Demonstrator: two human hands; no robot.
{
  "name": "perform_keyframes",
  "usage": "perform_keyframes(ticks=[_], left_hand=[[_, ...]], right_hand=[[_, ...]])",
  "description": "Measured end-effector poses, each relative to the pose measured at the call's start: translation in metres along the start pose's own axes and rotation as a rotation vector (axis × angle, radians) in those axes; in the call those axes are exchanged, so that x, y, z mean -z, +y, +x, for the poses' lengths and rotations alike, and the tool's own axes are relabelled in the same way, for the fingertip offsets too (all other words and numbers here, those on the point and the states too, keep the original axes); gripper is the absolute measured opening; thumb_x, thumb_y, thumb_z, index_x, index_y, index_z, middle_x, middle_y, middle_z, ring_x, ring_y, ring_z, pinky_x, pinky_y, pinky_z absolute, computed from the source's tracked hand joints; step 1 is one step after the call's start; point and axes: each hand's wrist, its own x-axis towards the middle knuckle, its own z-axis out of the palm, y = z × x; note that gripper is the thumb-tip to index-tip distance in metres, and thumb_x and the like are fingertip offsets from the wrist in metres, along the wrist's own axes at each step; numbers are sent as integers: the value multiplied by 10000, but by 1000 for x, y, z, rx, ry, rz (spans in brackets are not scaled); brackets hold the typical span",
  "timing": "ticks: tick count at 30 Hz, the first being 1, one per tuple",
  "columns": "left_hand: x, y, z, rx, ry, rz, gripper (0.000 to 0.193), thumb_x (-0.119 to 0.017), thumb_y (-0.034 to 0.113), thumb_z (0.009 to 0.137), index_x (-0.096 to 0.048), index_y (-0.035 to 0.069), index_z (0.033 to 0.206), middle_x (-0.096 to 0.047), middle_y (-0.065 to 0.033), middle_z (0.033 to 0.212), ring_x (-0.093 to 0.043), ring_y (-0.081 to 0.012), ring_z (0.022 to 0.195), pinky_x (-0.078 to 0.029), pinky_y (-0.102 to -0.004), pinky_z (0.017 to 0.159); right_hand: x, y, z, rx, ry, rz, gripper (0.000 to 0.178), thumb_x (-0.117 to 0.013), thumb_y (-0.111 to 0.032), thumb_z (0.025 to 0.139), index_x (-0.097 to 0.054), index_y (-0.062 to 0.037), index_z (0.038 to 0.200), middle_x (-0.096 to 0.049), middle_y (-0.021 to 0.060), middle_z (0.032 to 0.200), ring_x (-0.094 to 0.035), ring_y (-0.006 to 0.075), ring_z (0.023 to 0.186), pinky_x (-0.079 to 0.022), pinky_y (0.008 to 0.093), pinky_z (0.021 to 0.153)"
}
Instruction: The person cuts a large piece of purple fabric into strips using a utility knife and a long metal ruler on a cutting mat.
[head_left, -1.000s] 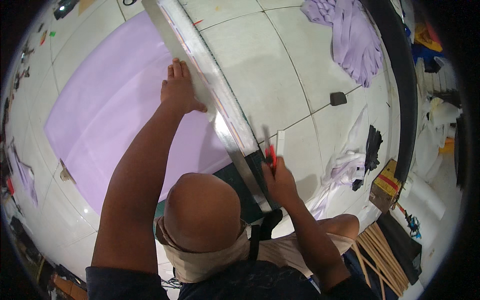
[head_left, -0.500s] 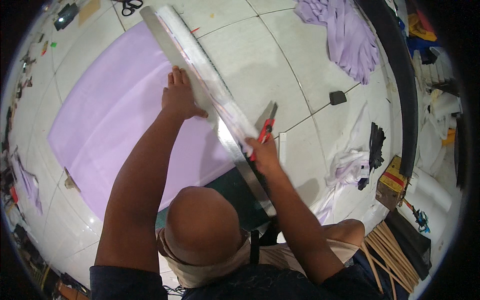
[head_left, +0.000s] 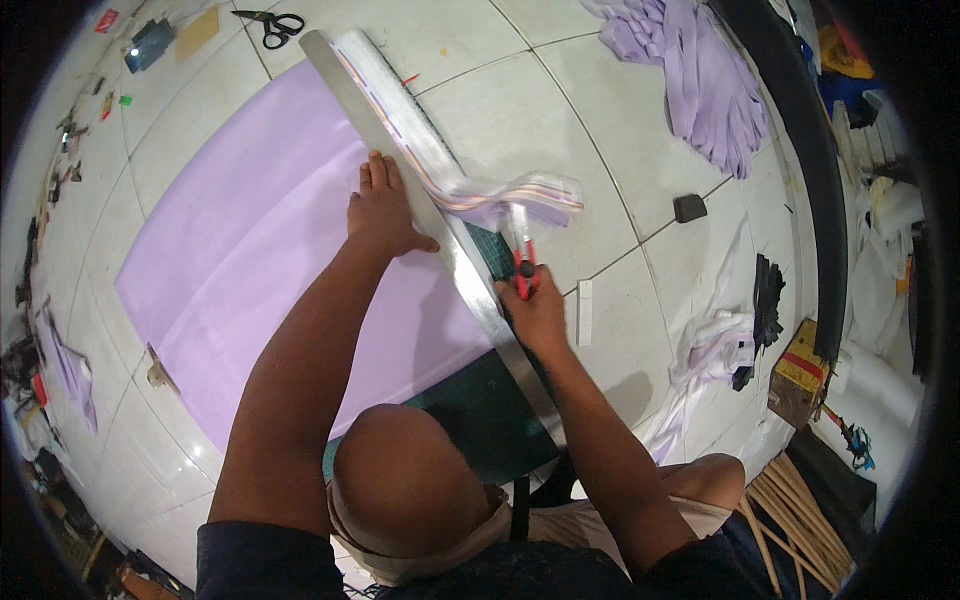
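Note:
Lavender sheet material [head_left: 240,250] lies on a dark green cutting mat [head_left: 480,420]. A long metal straightedge [head_left: 350,95] runs slantwise along the sheet's right side. My left hand [head_left: 383,215] is open, pressing on the straightedge's left edge with fingertips and thumb. My right hand [head_left: 537,315] is closed around a red utility knife [head_left: 525,260], its blade pointing away from me. Beyond the straightedge lies a layered strip with white and lavender faces [head_left: 400,110]. Its near end curls to the right, touching or overlapping the blade tip; which of these I cannot tell.
Black scissors [head_left: 272,28] lie at the far left. Lavender strips [head_left: 705,90] are heaped at the far right. A black block [head_left: 689,208], a white bar [head_left: 584,312] and crumpled scraps [head_left: 715,345] lie on the tiled floor. Wooden sticks [head_left: 795,510] lie near my right knee.
The strip's near end has come away from the straightedge and bent to the right, baring mat beneath. The knife has turned more upright beside it. My left hand stays on the straightedge.

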Motion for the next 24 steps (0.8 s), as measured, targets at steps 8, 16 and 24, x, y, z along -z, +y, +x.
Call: perform_keyframes(ticks=[8,16,24], left_hand=[[-2,4,3,-12,5,24,1518,-934,602,522,-78,-97,1563,-86,-301,1647,-198,-444,1519,-378,-474,1178],[-3,6,1,-43,51,-27,1501,-936,599,524,-92,-78,1565,-114,-293,1643,-214,-415,1522,-415,-490,1148],[1,5,-1,-14,31,32,1482,-946,571,524,-113,-79,1563,-121,-274,1650,-203,-381,1533,-459,-452,1114]], right_hand=[[-15,7,10,-128,-110,44,420,-785,-215,830,-588,-7,1136,-709,206,950,-697,392,897,-534,457,807],[30,26,48,-116,-173,19,509,-773,-247,843,-562,-20,1248,-721,176,960,-716,329,922,-543,435,831],[20,26,-16,-58,-171,14,586,-894,-357,751,-567,-2,1084,-685,152,925,-677,315,862,-525,412,787]])
